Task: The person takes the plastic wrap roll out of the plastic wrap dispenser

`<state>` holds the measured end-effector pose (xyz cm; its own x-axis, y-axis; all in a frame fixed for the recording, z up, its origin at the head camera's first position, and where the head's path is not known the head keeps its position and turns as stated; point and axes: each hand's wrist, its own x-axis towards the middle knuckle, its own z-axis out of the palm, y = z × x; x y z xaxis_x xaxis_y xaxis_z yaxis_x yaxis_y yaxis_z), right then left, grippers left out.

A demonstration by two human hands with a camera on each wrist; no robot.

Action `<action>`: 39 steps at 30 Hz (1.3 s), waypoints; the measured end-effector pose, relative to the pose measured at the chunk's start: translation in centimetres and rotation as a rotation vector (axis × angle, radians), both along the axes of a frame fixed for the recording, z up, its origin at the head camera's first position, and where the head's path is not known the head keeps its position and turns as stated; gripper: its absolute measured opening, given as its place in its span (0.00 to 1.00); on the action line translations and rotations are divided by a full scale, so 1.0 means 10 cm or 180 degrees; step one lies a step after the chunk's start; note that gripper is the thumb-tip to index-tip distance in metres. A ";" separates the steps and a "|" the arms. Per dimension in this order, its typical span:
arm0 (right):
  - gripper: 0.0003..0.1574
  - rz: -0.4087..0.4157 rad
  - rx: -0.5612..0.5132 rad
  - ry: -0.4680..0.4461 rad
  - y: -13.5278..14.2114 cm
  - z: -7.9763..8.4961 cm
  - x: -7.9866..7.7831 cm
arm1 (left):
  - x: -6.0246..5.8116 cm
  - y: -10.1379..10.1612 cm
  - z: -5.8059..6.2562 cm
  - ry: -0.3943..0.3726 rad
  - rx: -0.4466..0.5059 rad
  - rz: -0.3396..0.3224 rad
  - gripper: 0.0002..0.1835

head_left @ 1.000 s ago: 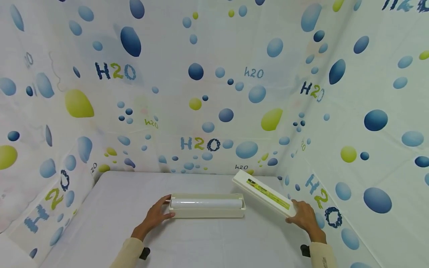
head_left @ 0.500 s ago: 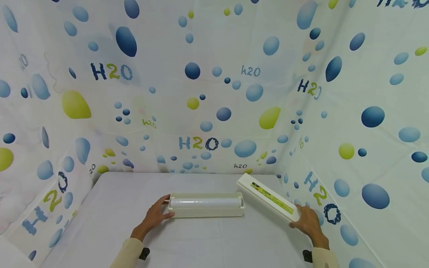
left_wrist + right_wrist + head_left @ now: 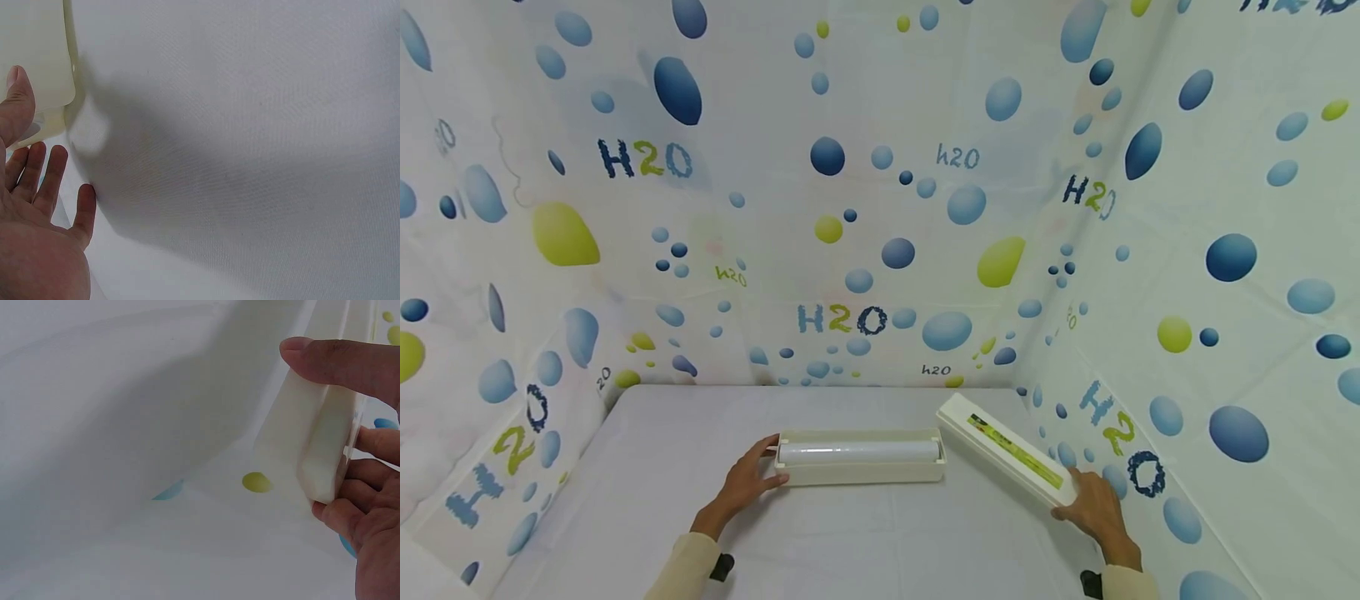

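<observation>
A cream plastic wrap dispenser lies lengthwise on the white table. Inside its uncovered trough sits a roll of clear wrap. My left hand holds the dispenser's left end, thumb on the front wall and fingers round the end and back corner. In the left wrist view, the thumb touches the dispenser wall. To the right, my right hand grips the near end of the dispenser's long lid, which slants away to the left and bears a yellow-green label. The right wrist view shows thumb above and fingers beneath the lid.
A white cloth covers the table. Behind it and at both sides hang white sheets printed with blue and green drops and "H2O". The right sheet comes close to my right hand.
My right hand has drawn the lid slightly to the right and toward me, away from the dispenser. My left hand keeps its hold on the dispenser. The head view has shifted a little.
</observation>
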<state>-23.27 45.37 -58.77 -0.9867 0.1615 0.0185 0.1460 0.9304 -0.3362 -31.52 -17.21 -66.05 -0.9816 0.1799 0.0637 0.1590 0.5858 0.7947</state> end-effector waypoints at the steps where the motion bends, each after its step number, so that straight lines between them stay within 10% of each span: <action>1: 0.55 -0.0016 0.0005 -0.0013 0.00 -0.01 0.01 | 0.00 0.00 0.00 0.0002 -0.0002 -0.0004 0.48; 39: 0.68 -0.0469 -0.0028 -0.0626 0.03 -0.49 0.30 | 0.00 0.01 -0.02 0.0177 -0.0005 0.0009 0.48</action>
<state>-20.30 45.65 -63.66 -0.9369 0.3033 -0.1737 0.3434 0.8914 -0.2958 -31.55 -17.14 -66.21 -0.9770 0.1774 0.1180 0.2013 0.5876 0.7837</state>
